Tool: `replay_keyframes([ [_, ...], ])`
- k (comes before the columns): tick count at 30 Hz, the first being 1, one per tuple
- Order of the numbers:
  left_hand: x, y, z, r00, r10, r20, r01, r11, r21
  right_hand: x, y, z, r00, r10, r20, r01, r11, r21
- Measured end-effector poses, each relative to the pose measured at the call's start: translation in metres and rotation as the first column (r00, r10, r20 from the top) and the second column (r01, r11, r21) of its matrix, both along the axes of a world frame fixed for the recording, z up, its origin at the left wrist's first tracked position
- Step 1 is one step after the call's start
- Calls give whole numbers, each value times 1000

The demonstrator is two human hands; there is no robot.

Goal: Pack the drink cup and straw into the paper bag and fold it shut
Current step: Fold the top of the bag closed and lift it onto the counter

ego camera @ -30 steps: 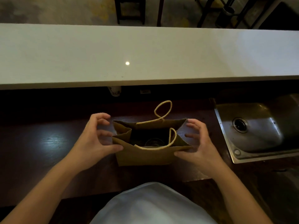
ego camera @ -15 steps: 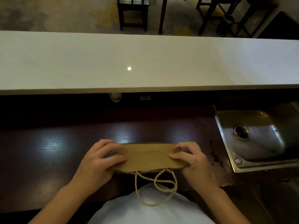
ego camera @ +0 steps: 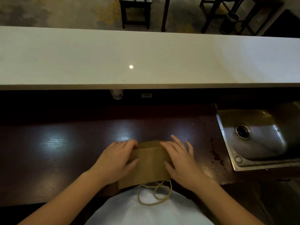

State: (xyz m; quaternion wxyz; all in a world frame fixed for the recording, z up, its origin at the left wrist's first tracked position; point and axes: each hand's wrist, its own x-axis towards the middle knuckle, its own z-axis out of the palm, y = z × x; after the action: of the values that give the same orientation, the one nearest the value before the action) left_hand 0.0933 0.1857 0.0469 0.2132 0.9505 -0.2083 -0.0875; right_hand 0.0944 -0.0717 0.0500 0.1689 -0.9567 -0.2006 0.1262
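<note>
The brown paper bag [ego camera: 148,164] stands on the dark wooden counter [ego camera: 65,151] just in front of me, its top folded over toward me. Its two rope handles [ego camera: 155,194] dangle off the near edge over my white top. My left hand [ego camera: 116,161] presses flat on the left side of the folded flap, fingers spread across the crease. On the right side my right hand [ego camera: 181,159] lies flat the same way. The cup and straw are hidden inside the bag.
A steel sink [ego camera: 259,137] is set into the counter at the right. A raised white bar top [ego camera: 146,57] runs across behind the counter, with a white cup [ego camera: 116,94] tucked under its edge. Chairs and a bin stand on the floor beyond.
A second ago the bag stood open between my hands. Its top has since been folded down toward me, and both hands now press flat on the flap, the handles hanging lower.
</note>
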Motion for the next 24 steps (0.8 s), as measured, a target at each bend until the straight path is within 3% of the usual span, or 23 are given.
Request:
replay_keyframes([
  [4, 13, -25, -5, 998, 21, -61, -12, 989, 148, 23, 21, -3, 998, 28, -57, -30, 999, -41],
  [8, 11, -11, -12, 987, 108, -122, -98, 992, 85, 32, 3, -8, 971, -110, -214, 134, 986, 100],
  [11, 1, 6, -20, 971, 157, -180, -161, 987, -7, 25, -9, -15, 943, -99, -317, 158, 973, 166],
  [15, -1, 16, -24, 950, 258, -179, -278, 956, -99, 22, -6, -24, 950, -206, -234, 268, 923, 277],
  [20, -1, 21, -18, 948, 281, -147, -299, 947, -121, 20, 1, -26, 967, -239, -93, 256, 886, 386],
  [24, 1, 7, -10, 971, 232, -50, -236, 967, -91, 22, 6, -19, 972, -232, 22, 220, 947, 235],
])
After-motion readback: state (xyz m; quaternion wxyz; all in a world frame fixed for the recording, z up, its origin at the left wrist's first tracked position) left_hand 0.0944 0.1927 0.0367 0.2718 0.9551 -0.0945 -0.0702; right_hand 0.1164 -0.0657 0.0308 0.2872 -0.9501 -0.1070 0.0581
